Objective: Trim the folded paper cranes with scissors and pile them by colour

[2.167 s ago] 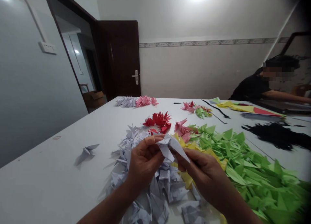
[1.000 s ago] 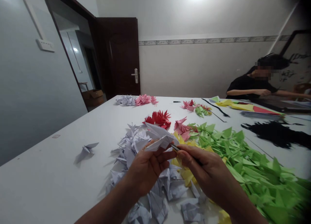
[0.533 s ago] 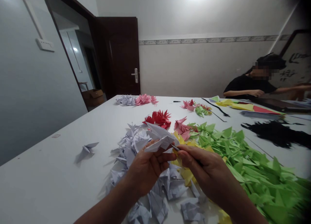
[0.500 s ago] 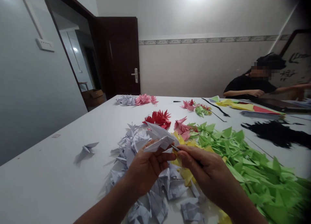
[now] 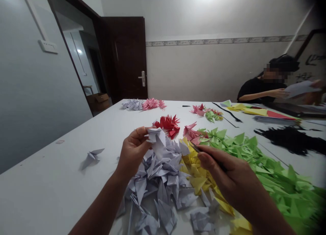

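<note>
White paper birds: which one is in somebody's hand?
The white paper bird pinched in the left hand. The other white ones lie on the table, mostly heaped, with a lone one at the left.

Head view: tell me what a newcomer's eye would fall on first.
Most likely the heap of green folded paper at the lower right, beside yellow pieces and a white heap in the middle. Next, the white folded piece pinched in the left grip, and the slim tool in the right grip.

White paper [image 5: 158,140] (green heap [image 5: 276,175], too)
</note>
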### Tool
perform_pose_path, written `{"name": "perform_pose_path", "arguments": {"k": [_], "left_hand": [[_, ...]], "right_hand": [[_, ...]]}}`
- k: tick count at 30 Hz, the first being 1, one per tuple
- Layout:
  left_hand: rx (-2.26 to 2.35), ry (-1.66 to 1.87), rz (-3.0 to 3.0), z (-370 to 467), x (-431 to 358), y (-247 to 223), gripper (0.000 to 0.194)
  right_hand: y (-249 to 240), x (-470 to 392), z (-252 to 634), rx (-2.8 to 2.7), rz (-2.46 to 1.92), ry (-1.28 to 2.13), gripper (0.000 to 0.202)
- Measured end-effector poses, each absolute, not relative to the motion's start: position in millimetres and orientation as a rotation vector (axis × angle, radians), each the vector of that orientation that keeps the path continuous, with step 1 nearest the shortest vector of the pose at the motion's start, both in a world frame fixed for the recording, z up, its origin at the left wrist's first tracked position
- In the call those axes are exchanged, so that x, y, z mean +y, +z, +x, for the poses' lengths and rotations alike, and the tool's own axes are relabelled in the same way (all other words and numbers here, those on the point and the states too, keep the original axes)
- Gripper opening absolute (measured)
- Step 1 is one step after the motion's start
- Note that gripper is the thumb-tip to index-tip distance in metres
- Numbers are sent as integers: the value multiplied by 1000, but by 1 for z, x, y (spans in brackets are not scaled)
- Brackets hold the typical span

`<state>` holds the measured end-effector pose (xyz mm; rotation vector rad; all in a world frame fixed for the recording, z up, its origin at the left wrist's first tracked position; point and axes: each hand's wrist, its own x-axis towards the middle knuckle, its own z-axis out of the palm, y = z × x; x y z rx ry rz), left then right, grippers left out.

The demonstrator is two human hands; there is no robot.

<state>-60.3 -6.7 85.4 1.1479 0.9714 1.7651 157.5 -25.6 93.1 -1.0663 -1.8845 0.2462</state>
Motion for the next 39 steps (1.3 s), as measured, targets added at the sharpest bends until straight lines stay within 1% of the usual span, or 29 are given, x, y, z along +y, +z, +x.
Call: {"name": "perform_pose_path", "arguments": {"k": [3, 6, 10, 15, 23, 27, 30, 33, 35, 37, 39], "left_hand": [[1207, 1729, 1373, -74, 6, 79, 30], [1386, 1671, 1505, -85, 18, 68, 27], [1471, 1568, 1632, -88, 26, 58, 24], [1555, 1457, 1807, -83, 25, 57, 22], [1693, 1357, 1918, -84, 29, 50, 32], [1703, 1408, 1931, -85, 27, 54, 35], [1739, 1459, 1894, -98, 23, 66, 39], [1963, 1465, 1858, -130, 19, 81, 43], [2280, 1346, 1829, -162, 17, 87, 43], [2630, 1070, 1708, -197, 16, 87, 46], [2865, 740, 1393, -232, 16, 78, 55]], "right_hand": [[91, -23, 164, -1840, -1103, 228, 33], [89, -22, 166, -1828, -1121, 224, 35], [87, -22, 167, -1818, -1129, 255, 34], [89, -21, 168, -1817, -1124, 240, 35], [90, -21, 168, -1817, -1120, 226, 34], [91, -22, 167, -1821, -1115, 249, 34], [94, -23, 167, -1828, -1113, 230, 34], [96, -24, 168, -1827, -1115, 192, 34], [96, -23, 169, -1824, -1114, 169, 33], [97, -22, 170, -1827, -1112, 152, 33], [97, -21, 169, -1834, -1104, 142, 33]]}}
